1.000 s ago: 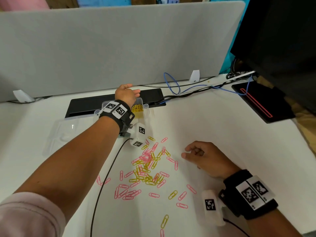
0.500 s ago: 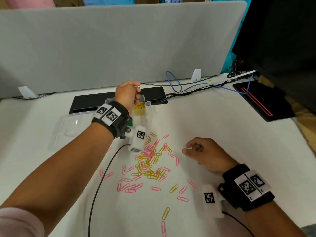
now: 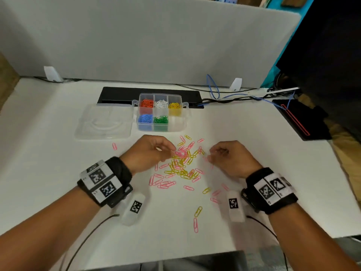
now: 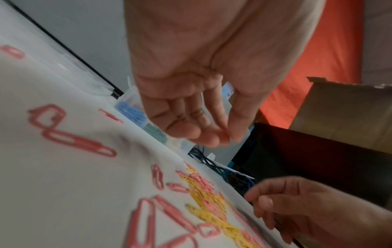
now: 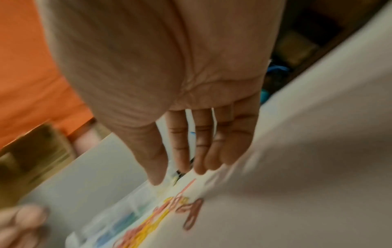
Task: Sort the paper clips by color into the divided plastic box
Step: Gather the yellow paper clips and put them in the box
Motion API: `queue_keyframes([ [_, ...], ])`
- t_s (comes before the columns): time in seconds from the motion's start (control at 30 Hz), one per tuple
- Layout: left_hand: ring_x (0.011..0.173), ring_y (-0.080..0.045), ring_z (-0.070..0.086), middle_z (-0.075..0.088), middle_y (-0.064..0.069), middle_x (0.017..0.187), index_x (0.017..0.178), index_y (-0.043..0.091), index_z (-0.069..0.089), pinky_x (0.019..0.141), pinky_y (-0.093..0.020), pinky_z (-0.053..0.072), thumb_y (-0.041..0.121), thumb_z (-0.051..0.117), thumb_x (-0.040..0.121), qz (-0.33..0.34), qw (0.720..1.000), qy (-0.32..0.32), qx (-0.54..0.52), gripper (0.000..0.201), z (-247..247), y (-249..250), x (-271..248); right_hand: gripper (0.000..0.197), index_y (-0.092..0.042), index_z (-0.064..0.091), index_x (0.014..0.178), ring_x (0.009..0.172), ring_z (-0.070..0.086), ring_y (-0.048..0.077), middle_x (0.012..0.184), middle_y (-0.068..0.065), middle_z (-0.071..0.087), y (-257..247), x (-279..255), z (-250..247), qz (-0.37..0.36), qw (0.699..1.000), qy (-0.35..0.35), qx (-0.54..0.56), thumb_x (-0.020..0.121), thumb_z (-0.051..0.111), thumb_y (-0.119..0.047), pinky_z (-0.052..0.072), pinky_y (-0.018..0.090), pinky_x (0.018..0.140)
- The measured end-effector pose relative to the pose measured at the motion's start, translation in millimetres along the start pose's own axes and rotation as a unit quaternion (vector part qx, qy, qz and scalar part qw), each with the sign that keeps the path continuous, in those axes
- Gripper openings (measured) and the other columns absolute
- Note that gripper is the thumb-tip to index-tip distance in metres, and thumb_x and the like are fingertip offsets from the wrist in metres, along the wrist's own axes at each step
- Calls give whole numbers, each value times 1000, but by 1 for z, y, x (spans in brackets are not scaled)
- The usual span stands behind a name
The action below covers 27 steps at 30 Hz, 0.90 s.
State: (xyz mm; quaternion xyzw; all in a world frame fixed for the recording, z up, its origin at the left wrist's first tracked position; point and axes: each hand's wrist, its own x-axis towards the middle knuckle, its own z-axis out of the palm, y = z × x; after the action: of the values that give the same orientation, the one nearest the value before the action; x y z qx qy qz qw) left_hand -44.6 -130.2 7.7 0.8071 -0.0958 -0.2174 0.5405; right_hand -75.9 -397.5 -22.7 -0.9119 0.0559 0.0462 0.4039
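Observation:
The clear divided box (image 3: 184,105) stands at the back of the white desk, lid folded out to its left. It holds red, white and yellow clips in its far row, blue and green in the near row; the near right cell looks empty. A loose pile of pink and yellow paper clips (image 3: 181,165) lies in front of it. My left hand (image 3: 172,151) hovers at the pile's left edge, fingers loosely curled, nothing seen in them (image 4: 203,132). My right hand (image 3: 212,156) is at the pile's right edge, fingers nearly straight and empty (image 5: 191,164).
The open lid (image 3: 103,122) lies flat left of the box. A black cable slot (image 3: 117,94) and blue and black cables (image 3: 224,96) run behind it. A black pad with a red line (image 3: 298,118) lies at the right. Stray clips (image 3: 196,220) lie nearer me.
My left hand has come back from the box's yellow cell to the left side of the pile. My right hand has shifted toward the pile's right edge. The box now shows fully.

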Motion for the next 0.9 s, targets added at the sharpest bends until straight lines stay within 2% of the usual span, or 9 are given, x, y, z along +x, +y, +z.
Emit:
queue_keyframes([
  [0.1, 65, 3, 61, 71, 14, 73, 92, 18, 77, 63, -10, 49, 7, 71, 87, 4, 994, -78, 75, 14, 3, -1, -3, 14, -22, 78, 96, 82, 64, 8, 91, -8, 72, -36, -4, 18, -52, 991, -56, -110, 87, 68, -19, 51, 24, 81],
  [0.17, 59, 3, 59, 69, 17, 68, 93, 16, 78, 62, -11, 49, 6, 70, 87, 5, 991, -87, 105, 14, 5, 1, -5, 21, -23, 80, 90, 81, 66, 10, 87, -9, 74, -52, -6, 30, -63, 985, -76, -140, 85, 61, -14, 55, 28, 81],
  [0.3, 63, -6, 60, 70, 8, 78, 92, 18, 77, 70, -21, 55, 7, 67, 88, -20, 988, -73, 136, 15, -1, -4, -5, 23, -22, 76, 73, 71, 66, 15, 68, -11, 67, -70, -9, 50, -65, 977, -80, -189, 82, 57, -13, 58, 35, 72],
  [0.4, 65, -9, 60, 73, 2, 92, 93, 19, 77, 74, -27, 56, 3, 63, 89, -17, 987, -88, 131, 22, -6, -8, -4, 26, -24, 73, 69, 71, 65, 18, 68, -10, 66, -78, -11, 56, -64, 975, -78, -199, 82, 55, -11, 58, 35, 71],
  [0.53, 63, -6, 58, 70, 9, 77, 98, 19, 78, 69, -22, 54, 8, 64, 90, -14, 988, -96, 124, 19, -4, -10, -4, 26, -28, 76, 80, 84, 65, 16, 88, -10, 68, -72, -6, 50, -53, 977, -67, -197, 84, 56, -11, 55, 33, 81],
  [0.6, 68, -9, 59, 71, 6, 84, 99, 22, 78, 71, -24, 54, 9, 63, 90, -17, 985, -102, 141, 22, -3, -14, -2, 25, -30, 77, 89, 89, 62, 14, 94, -10, 65, -70, -2, 47, -74, 973, -76, -206, 85, 59, -13, 52, 32, 84],
  [0.7, 81, -7, 60, 68, 9, 96, 104, 27, 77, 75, -20, 51, 10, 63, 89, -15, 976, -102, 191, 27, -3, -19, 1, 24, -30, 76, 96, 94, 59, 14, 100, -10, 63, -73, 4, 45, -78, 959, -116, -248, 84, 64, -13, 50, 31, 86],
  [0.8, 88, -7, 57, 64, 8, 102, 113, 25, 74, 80, -19, 45, 11, 67, 88, -6, 968, -101, 232, 29, -2, -21, 4, 16, -28, 72, 85, 88, 62, 15, 90, -11, 62, -74, 7, 45, -75, 952, -112, -275, 85, 65, -14, 49, 28, 77],
  [0.9, 87, -10, 59, 63, 7, 92, 107, 23, 76, 80, -21, 48, 11, 72, 84, 3, 966, -82, 245, 27, 0, -25, 6, 17, -25, 65, 74, 80, 61, 16, 82, -10, 62, -71, 7, 47, -69, 951, -109, -282, 85, 61, -13, 48, 28, 69],
])
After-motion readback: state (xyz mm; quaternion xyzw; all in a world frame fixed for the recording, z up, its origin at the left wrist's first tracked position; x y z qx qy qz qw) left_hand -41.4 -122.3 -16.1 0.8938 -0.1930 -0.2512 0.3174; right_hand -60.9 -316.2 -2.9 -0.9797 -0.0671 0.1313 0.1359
